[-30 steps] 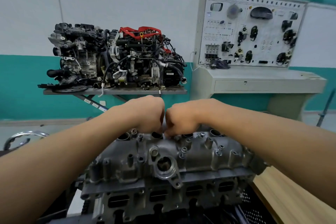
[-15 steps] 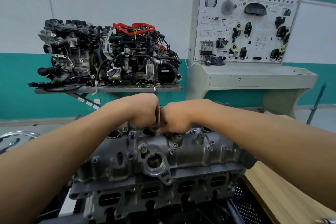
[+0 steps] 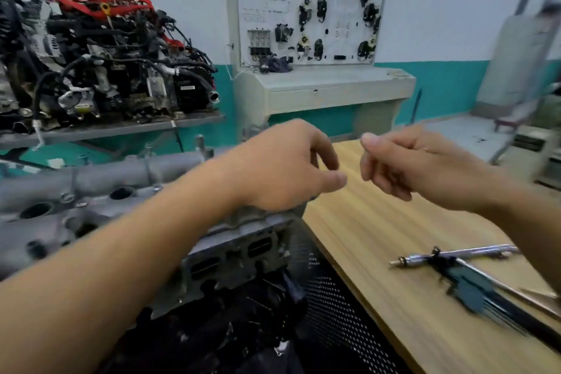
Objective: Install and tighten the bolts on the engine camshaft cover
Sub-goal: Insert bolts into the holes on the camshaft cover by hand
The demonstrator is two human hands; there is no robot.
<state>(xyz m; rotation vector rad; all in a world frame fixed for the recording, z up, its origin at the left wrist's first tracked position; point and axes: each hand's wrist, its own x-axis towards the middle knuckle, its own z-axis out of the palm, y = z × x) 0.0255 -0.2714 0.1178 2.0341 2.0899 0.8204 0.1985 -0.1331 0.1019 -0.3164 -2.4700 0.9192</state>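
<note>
The camshaft cover (image 3: 91, 185), judged heavy, rigid cast metal, was seen at lower left. The left hand (image 3: 282, 167) was held slack and empty over its right end. Whether a bolt was pinched in the curled right hand (image 3: 403, 164) could not be told through the blur. Any bolt would best be gripped by its head.

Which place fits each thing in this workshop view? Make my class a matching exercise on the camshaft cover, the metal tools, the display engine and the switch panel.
Things:
1 camshaft cover
2 metal tools
3 display engine
4 switch panel

Places:
A lying on the wooden benchtop, right
B on the grey shelf, back left
C standing on the grey console, by the back wall
D nearest the person, left

Pairs: 1-D; 2-A; 3-B; 4-C.
</note>
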